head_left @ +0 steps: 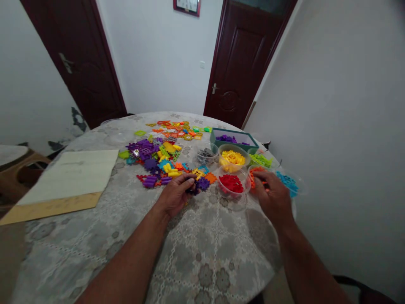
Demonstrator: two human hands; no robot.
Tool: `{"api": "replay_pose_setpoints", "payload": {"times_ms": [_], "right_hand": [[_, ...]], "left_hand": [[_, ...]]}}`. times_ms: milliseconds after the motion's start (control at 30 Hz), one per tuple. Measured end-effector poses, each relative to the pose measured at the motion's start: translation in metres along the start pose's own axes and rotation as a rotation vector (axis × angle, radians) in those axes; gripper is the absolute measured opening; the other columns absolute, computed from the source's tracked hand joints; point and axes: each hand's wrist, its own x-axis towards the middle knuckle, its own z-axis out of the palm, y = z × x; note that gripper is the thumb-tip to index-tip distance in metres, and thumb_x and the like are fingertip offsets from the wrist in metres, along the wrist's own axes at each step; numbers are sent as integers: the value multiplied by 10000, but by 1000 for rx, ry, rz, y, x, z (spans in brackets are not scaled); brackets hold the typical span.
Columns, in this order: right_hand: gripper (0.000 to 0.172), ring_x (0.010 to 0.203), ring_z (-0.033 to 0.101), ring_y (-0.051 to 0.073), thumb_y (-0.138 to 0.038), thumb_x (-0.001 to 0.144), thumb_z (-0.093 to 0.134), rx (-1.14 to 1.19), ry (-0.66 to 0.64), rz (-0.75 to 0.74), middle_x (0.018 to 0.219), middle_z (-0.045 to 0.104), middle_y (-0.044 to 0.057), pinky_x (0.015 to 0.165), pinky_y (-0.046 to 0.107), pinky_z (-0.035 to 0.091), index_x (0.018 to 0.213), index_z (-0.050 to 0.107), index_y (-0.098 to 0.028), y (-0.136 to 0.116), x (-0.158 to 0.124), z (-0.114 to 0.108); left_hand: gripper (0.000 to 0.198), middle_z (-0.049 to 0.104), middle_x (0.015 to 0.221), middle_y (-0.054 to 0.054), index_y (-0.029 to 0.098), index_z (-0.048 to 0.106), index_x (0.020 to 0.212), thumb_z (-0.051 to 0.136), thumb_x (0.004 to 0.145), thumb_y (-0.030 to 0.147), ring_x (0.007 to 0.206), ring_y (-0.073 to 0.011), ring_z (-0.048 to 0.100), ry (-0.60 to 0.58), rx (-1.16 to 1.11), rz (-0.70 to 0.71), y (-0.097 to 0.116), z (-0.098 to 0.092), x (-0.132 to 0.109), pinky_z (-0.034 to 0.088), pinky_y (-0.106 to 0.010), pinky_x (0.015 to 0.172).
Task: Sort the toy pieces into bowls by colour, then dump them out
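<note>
A heap of coloured plastic building pieces is spread over the round table with its grey patterned cloth. My left hand rests at the near edge of the heap, fingers curled round purple pieces. My right hand reaches over a clear bowl of orange pieces, fingers bent down into it; what they hold is hidden. Beside it stand clear bowls of red pieces, yellow pieces, green pieces and blue pieces.
A green box with purple pieces stands behind the bowls, with a bowl of dark pieces to its left. A white sheet on a cardboard board lies at the left. Two dark doors are behind; a white wall runs close on the right.
</note>
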Motion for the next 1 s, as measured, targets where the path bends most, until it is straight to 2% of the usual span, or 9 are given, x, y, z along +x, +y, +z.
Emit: {"api": "replay_pose_setpoints", "payload": {"times_ms": [133,233,433,567,667,733,833,900,1000], "right_hand": [[227,963,716,222,-307,1020,604,231,-327,-51,1148,767,88,846,361,560,1199,723,-233,-68,-4,31],[235,912,713,196,-269,1005,639,351,-471,-31,1116,772,66,843,342,556,1224,714,-229,-94,-4,57],[184,864,716,169,-208,978,620,491,-574,65,980,784,25,759,285,547,1113,745,-218,-103,3,88],[180,681,681,148,-196,915,634,476,-734,121,838,768,11,598,246,512,1042,762,-200,-83,48,84],[213,605,661,159,-184,868,656,365,-642,201,761,746,33,566,266,521,1046,770,-158,-52,111,83],[250,608,664,174,-179,856,642,248,-450,294,757,747,66,610,303,553,1060,771,-111,-29,154,86],[404,820,732,226,-185,869,598,51,-157,300,984,792,138,832,394,592,1233,740,-83,-8,191,89],[430,1014,732,272,-212,885,589,-41,-61,207,1153,779,175,991,447,554,1274,728,-91,-10,185,91],[385,1112,711,289,-302,958,558,1,-143,-16,1247,757,166,1072,464,519,1263,730,-142,-37,128,101]], "left_hand": [[389,735,831,-51,154,820,968,976,659,331,717,-148,655,5,72,33,-1,-2,1,525,-254,643],[374,765,865,-64,172,829,929,986,635,340,758,-173,679,-33,96,56,-1,-4,1,520,-274,676],[368,765,916,-73,174,820,950,970,660,345,792,-185,685,-49,121,61,-2,-8,2,525,-283,687],[419,737,899,-59,162,785,979,932,706,444,772,-159,664,47,66,122,3,-7,2,485,-241,614],[416,700,831,-24,165,731,919,906,689,466,700,-138,628,215,13,245,9,-11,4,461,-232,568],[377,663,781,6,180,695,893,862,712,465,648,-123,592,362,-5,355,13,-17,8,452,-233,555],[298,625,752,20,195,669,877,758,798,469,627,-122,563,583,76,496,17,-30,14,451,-239,559],[272,627,767,13,202,667,879,697,849,471,650,-136,568,697,183,554,20,-39,17,461,-252,580],[246,682,879,-16,208,689,950,660,889,445,785,-176,629,827,373,621,25,-49,17,516,-293,714]]}}
